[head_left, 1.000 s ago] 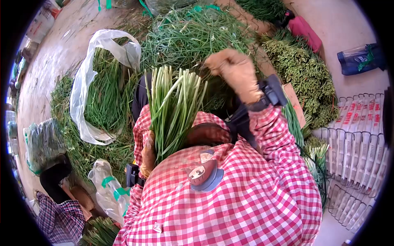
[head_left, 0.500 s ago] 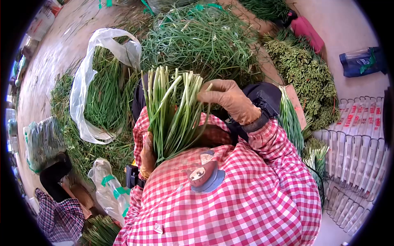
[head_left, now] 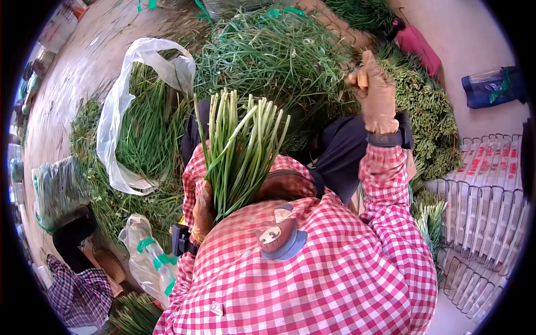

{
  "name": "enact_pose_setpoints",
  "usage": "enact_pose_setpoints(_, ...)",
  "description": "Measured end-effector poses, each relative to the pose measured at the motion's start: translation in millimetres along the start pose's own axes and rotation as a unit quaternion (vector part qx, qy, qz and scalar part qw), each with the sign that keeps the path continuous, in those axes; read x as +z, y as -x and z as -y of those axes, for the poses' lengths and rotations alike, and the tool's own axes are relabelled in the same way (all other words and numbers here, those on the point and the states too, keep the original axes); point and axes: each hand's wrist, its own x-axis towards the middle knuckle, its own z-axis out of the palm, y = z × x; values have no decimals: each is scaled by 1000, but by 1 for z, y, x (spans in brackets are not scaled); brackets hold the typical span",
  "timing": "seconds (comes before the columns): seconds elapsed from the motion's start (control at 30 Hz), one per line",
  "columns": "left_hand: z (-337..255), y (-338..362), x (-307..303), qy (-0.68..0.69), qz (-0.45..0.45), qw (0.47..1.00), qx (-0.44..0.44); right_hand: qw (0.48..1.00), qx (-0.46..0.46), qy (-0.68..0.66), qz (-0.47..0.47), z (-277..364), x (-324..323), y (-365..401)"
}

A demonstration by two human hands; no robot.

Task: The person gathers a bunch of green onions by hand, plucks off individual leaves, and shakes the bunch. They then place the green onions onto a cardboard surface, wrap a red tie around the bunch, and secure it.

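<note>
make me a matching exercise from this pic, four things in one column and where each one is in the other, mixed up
Column one
1. bunch of green stalks
2. clear plastic bag
3. blue packet
4. right hand

Column two
a. on the bare floor at the far right
b. gripped upright in the left hand
c. up above the heap of greens, apart from the bunch
d. lying open over loose greens on the left

Pairs: 1-b, 2-d, 3-a, 4-c
</note>
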Motion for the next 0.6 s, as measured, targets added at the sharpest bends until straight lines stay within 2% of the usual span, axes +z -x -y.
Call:
enact_pose_setpoints(0.03, -5, -1, 1, 27, -4, 999, 19, 995, -29, 98, -15, -1, -2, -1)
enact_pose_setpoints(0.1, -10, -3, 1, 45, -7, 998, 30, 963, -42, 266, 23, -13, 9, 11)
enact_pose_setpoints(0.13, -11, -4, 1, 52, -3, 998, 30, 969, -20, 236, 74, -15, 25, 27)
enact_pose_setpoints(0.2, -12, -5, 0, 56, -1, 998, 24, 949, 131, 256, 129, -4, 56, 53)
enact_pose_setpoints(0.23, -12, -6, -1, 58, 1, 998, 22, 921, 188, 306, 152, 3, 74, 63)
enact_pose_setpoints(0.27, -13, -7, -1, 61, 4, 998, 20, 891, 189, 359, 206, -7, 77, 65)
enact_pose_setpoints(0.33, -14, -11, -2, 70, 5, 997, 14, 916, 116, 296, 246, -37, 83, 65)
enact_pose_setpoints(0.4, -15, -13, -3, 83, 8, 996, 6, 900, 278, 232, 243, -36, 88, 58)
enact_pose_setpoints(0.43, -16, -12, -4, 89, 8, 996, 1, 911, 290, 150, 251, -45, 83, 57)
enact_pose_setpoints(0.53, -20, -12, -6, 114, 12, 993, -16, 920, 303, 147, 203, -47, 80, 62)
enact_pose_setpoints(0.6, -22, -14, -6, 140, 17, 989, -31, 930, 304, 39, 205, -47, 78, 63)
